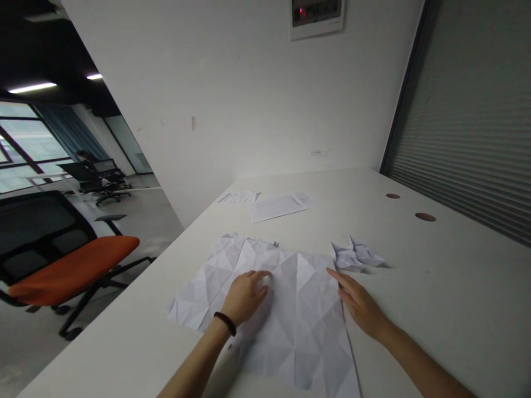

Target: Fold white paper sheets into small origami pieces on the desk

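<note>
Large creased sheets of white paper (307, 309) lie in front of me, covered in a pattern of triangular folds. One part (199, 293) fans out to the left, and I cannot tell whether it is a separate sheet. My left hand (245, 296), with a dark band at the wrist, hovers over or rests on the middle of the paper, thumb and index finger apart. At the paper's right edge, my right hand (360, 304) has its fingers stretched out, the fingertips near or touching that edge. Just beyond it sit small folded paper pieces (354, 257) with pointed tips.
Printed sheets (282, 207) lie farther back on the white table (435, 309). Two round holes (425, 217) pierce the tabletop at the right, beside a blind-covered window (477, 127). An orange-seated chair (78, 265) stands left of the table, and a person sits in the background.
</note>
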Available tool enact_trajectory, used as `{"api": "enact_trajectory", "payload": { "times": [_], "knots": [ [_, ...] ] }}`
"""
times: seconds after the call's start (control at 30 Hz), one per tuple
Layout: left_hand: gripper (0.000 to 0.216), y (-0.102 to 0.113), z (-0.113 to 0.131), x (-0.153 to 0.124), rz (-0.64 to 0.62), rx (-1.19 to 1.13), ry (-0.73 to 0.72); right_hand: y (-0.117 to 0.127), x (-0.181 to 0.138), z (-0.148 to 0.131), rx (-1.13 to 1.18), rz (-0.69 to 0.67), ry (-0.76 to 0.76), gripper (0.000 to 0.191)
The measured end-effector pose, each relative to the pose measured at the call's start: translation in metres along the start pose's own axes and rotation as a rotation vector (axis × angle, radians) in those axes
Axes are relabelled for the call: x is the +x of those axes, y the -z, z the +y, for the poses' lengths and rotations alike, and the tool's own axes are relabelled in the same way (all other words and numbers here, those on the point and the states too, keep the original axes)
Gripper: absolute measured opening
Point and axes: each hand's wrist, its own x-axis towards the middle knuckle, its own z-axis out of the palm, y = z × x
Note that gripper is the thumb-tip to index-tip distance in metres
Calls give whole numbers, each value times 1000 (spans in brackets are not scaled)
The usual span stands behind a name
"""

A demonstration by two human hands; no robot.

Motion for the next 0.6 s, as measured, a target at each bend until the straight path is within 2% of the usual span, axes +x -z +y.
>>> {"api": "enact_trajectory", "payload": {
  "times": [0.1,0.2,0.37,0.6],
  "knots": [
    [29,-4,8,8,70,62,-54,-2,0,4,-43,48,-38,45],
    [38,-18,2,15,157,130,-68,-4,0,6,-163,50,-12,44],
    [48,-41,-12,12,16,219,-92,-3,-1,3,-340,-62,63,43],
    [48,-39,-18,7,4,234,-28,4,0,10,-419,-163,97,46]
  ]
}}
